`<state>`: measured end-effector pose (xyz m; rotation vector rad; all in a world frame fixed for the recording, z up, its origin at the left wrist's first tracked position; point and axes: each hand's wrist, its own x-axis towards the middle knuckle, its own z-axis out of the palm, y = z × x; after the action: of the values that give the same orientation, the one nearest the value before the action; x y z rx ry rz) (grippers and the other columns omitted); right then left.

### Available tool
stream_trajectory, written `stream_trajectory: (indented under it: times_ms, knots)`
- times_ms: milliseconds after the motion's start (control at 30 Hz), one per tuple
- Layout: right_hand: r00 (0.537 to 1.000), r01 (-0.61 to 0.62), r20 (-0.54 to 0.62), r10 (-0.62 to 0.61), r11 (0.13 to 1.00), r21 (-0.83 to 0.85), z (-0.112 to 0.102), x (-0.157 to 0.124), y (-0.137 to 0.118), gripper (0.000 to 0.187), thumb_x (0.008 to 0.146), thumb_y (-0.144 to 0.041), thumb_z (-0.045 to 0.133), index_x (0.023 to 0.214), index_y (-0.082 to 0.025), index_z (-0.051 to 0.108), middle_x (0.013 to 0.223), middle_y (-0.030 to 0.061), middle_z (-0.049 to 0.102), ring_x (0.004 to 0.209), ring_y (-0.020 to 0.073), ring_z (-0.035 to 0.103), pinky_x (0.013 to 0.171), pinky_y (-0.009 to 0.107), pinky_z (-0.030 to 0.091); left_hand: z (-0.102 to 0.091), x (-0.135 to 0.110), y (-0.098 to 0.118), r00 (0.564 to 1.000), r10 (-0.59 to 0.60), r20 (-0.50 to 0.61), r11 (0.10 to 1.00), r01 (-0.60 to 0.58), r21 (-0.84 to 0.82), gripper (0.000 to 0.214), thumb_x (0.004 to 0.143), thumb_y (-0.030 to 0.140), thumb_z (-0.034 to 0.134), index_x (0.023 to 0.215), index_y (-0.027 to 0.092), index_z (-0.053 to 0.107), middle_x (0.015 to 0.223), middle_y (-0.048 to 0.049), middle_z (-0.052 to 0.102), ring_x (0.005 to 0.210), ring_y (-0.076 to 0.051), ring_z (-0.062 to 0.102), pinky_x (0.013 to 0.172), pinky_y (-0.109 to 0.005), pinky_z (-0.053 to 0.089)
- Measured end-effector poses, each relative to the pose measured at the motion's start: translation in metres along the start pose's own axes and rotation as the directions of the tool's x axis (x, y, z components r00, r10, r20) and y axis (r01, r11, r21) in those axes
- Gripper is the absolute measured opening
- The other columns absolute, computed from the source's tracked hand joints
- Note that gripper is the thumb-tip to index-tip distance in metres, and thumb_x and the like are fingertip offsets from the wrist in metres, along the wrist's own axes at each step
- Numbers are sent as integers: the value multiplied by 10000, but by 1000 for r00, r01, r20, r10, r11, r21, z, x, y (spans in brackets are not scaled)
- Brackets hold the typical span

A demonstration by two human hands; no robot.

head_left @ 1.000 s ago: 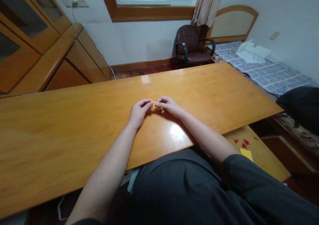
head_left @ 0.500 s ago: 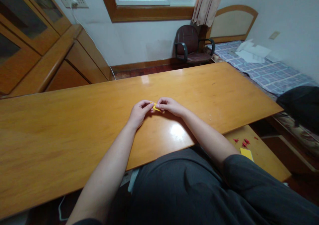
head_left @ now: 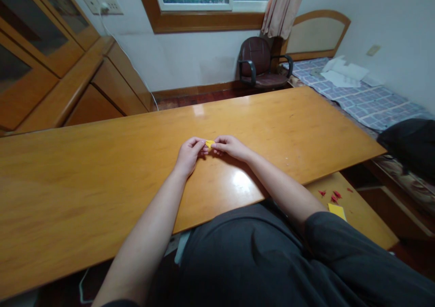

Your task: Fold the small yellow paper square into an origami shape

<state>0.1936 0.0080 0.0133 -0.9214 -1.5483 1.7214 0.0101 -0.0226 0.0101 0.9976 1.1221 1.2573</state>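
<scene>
Counter (head_left: 102, 175) runs from the left edge of frame well toward the right. Your left hand (head_left: 188, 155) and right hand (head_left: 234, 147) sit near centre frame, each grip closed to a thumb-and-finger pinch on the small yellow paper (head_left: 210, 144) between them. Likely feather-light, thin, easily creased or torn; best taken by opposite edges, lightly. Smallest: red pieces (head_left: 336, 194), lower right.

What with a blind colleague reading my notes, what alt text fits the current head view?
A person's left hand and right hand hold a small folded yellow piece, apparently paper, over a wooden table. At lower right, small red pieces and a yellow sheet lie on a lower surface.
</scene>
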Motion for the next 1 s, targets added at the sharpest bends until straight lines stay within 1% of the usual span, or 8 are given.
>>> stream_trajectory:
  times_ms: [100,200,367,433,600,700,833,1000]
  knots:
    - [1000,3,-18,-3,999,40,0,0,1,341,771,-440,766,801,-141,606,666,-10,646,601,89,561,605,222,458,-1,0,0,1000,2,-16,1000,-2,5,288,681,378,774,777,150,626,686,-7,656,566,-104,603,499,-197,475]
    - [1000,1,-12,0,999,44,0,0,1,344,776,-447,757,789,-148,588,654,-14,636,597,91,564,602,223,454,-2,0,0,1000,14,-17,1000,-14,11,287,682,376,777,782,150,631,707,-11,667,578,-102,611,515,-198,487]
    - [1000,6,-30,-6,1000,-9,1,-2,-1,352,771,-464,744,768,-153,580,628,-18,616,578,91,541,572,218,418,-4,0,-2,999,23,23,999,-24,43,323,709,424,777,824,154,644,730,-15,679,603,-117,635,542,-217,515]
    - [999,9,-30,-10,999,-30,2,-3,-3,364,770,-481,740,764,-154,581,623,-19,607,582,92,534,569,218,408,-4,0,-3,999,17,45,997,-21,81,351,710,452,787,830,152,651,723,-16,678,607,-121,638,550,-222,521]
    - [999,54,11,-53,994,-93,2,-3,-3,400,791,-531,698,773,-143,601,635,-18,589,584,93,511,569,222,388,-1,-1,-2,997,-1,80,983,-14,184,400,700,501,800,813,141,669,684,-24,671,582,-118,619,535,-216,503]
    - [996,83,24,-81,985,-151,3,-4,-1,401,809,-535,667,777,-139,610,635,-24,574,578,90,498,560,221,376,0,-2,-2,997,4,78,980,-19,200,386,711,497,790,806,142,673,665,-22,664,568,-114,610,529,-212,497]
    - [995,95,-2,-98,968,-234,3,-3,3,396,824,-534,647,812,-139,633,660,-20,591,594,93,505,558,216,379,0,-2,-1,998,7,60,976,-20,216,379,691,485,800,792,140,678,647,-20,660,557,-120,611,529,-222,505]
    - [990,119,-45,-134,963,-241,1,-1,8,383,836,-530,638,843,-147,627,681,-11,609,617,106,538,579,222,411,-1,0,-4,999,5,54,987,-13,158,373,684,462,810,815,136,688,714,-36,694,625,-137,661,604,-246,550]
